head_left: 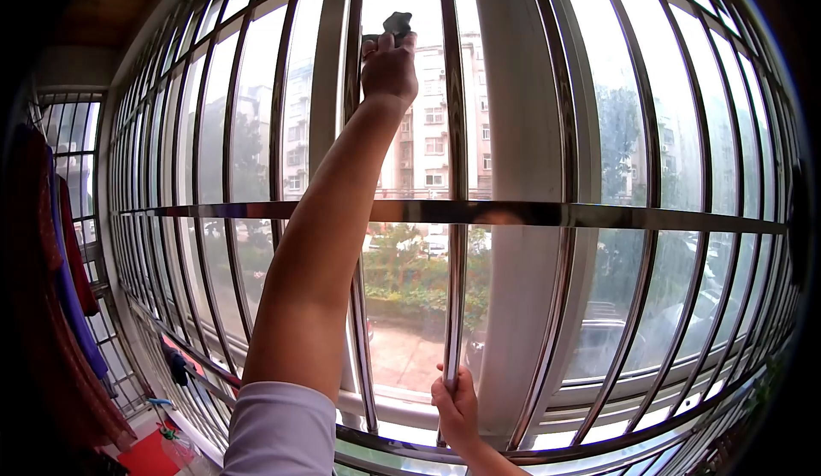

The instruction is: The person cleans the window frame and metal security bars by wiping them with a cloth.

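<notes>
My left hand (391, 74) is raised high, the arm stretched up in a white sleeve. Its fingers are closed on a bunched dark cloth (398, 23), which shows above the fingertips against the bright window. Just left of that hand runs a vertical metal bar (352, 91). Lower down, my right hand (458, 408) is wrapped round another shiny vertical bar (456, 305), thumb and fingers around it. A horizontal metal band (513, 212) crosses the bars between my two hands.
Metal bars curve across the whole view in front of window panes (624, 305). A wide pale window frame post (526, 134) stands right of centre. Clothes (64, 305) hang at the far left, above a red object (150, 455). Buildings and greenery show outside.
</notes>
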### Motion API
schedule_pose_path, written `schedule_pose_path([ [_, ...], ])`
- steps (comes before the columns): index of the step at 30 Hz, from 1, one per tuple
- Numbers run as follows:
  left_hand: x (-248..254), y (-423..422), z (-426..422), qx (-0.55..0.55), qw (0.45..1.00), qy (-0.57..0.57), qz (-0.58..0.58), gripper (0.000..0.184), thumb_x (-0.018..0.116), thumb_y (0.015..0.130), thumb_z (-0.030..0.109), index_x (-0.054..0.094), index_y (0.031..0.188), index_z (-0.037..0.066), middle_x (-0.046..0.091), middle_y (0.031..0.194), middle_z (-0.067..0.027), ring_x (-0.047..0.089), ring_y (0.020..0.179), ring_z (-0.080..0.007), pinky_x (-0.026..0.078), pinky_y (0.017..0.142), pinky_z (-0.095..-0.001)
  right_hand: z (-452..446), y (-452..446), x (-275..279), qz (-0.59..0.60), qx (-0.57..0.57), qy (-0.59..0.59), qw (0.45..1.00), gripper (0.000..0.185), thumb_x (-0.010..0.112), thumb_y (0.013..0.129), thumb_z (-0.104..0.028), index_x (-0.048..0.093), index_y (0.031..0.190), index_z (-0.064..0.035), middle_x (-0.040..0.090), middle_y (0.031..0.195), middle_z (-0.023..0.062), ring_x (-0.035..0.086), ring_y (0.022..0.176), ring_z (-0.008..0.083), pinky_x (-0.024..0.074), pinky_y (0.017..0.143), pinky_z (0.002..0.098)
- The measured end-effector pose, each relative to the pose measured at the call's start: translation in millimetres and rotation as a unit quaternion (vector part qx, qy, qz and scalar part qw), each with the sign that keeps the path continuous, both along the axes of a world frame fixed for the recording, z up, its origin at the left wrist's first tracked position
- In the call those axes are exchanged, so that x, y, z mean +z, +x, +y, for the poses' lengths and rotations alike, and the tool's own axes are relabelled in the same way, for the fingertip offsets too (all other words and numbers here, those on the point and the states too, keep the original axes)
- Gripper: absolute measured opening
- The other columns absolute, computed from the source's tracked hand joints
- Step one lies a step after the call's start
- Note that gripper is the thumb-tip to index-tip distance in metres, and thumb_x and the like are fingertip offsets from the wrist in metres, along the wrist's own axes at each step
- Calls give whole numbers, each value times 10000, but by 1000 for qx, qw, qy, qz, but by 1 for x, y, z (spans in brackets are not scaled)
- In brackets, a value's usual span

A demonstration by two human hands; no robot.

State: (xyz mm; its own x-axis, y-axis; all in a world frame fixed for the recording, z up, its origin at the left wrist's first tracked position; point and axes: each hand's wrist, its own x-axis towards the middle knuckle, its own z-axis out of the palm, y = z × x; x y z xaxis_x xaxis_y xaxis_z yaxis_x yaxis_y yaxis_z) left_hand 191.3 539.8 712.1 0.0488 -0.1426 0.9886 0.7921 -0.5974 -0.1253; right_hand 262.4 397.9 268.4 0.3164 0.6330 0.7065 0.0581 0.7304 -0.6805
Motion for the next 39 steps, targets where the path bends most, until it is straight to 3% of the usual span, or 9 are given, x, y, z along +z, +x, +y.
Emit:
schedule_pose_path([
  [10, 4, 23, -100, -194, 916, 350, -18, 337, 555, 750, -60, 591, 1067, 49, 568, 1071, -153, 535, 1007, -348, 529, 787, -417, -1, 4, -1, -8, 29, -32, 999, 256, 511, 939, -76, 453, 1182, -19, 439, 762, -33, 400, 659, 36, 362, 610, 190],
  [14, -12, 91, -91, 45, 987, 122, 93, 426, 409, 940, 198, 357, 1317, 6, 368, 1299, -276, 408, 1205, -446, 417, 988, -487, 0, 4, 2, 34, 75, -6, 997, 289, 555, 931, -117, 478, 1183, 3, 411, 731, -50, 368, 632, 33, 333, 572, 196],
  [16, -11, 110, -86, -306, 952, 7, 7, 448, 329, 970, 245, 304, 1350, 10, 346, 1337, -276, 432, 1190, -441, 364, 1035, -469, -2, 5, 2, 48, 93, -15, 994, 296, 561, 929, -111, 478, 1190, 0, 408, 739, -54, 367, 644, 29, 332, 588, 189],
  [20, 40, 123, -58, -114, 985, 122, 47, 608, 400, 927, 196, 170, 1410, -92, 340, 1335, -338, 319, 1289, -452, 304, 1079, -439, -2, 7, -3, 25, 88, -36, 995, 294, 548, 939, -111, 459, 1204, -21, 480, 769, -35, 448, 694, 42, 398, 649, 200],
  [22, 47, 109, -92, 220, 968, 52, 107, 695, 434, 890, 192, 116, 1403, -153, 241, 1386, -349, 253, 1317, -457, 252, 1105, -456, -2, 7, -4, 28, 100, -34, 994, 295, 546, 942, -115, 457, 1209, -28, 480, 770, -34, 448, 695, 43, 400, 653, 200],
  [23, 68, 112, -83, -5, 993, -20, 115, 704, 428, 883, 208, 127, 1397, -167, 155, 1418, -351, 215, 1326, -462, 241, 1109, -477, -1, 8, -3, 30, 96, -33, 994, 295, 546, 942, -115, 457, 1209, -28, 480, 770, -34, 448, 695, 43, 400, 653, 200],
  [25, 66, 114, -88, -40, 992, -53, 103, 699, 450, 876, 218, 169, 1390, -162, 175, 1415, -341, 233, 1316, -455, 305, 1082, -456, -3, 7, -4, 19, 90, -44, 995, 291, 544, 945, -121, 460, 1208, -30, 471, 765, -34, 446, 693, 45, 398, 650, 200],
  [29, 12, 107, -112, 155, 969, -96, 168, 685, 466, 878, 231, 208, 1376, -163, 273, 1388, -302, 321, 1275, -458, 390, 1018, -445, -4, 6, -1, -13, 40, -33, 999, 282, 540, 947, -128, 467, 1196, -18, 442, 735, -39, 425, 670, 43, 380, 633, 196],
  [39, -57, 73, -119, 52, 963, -94, 248, 660, 438, 926, 314, 261, 1366, -145, 306, 1388, -273, 348, 1288, -452, 349, 1049, -434, -10, 2, 10, -44, -55, -44, 997, 292, 544, 935, -183, 472, 1161, -13, 398, 688, -40, 383, 615, 46, 337, 554, 220],
])
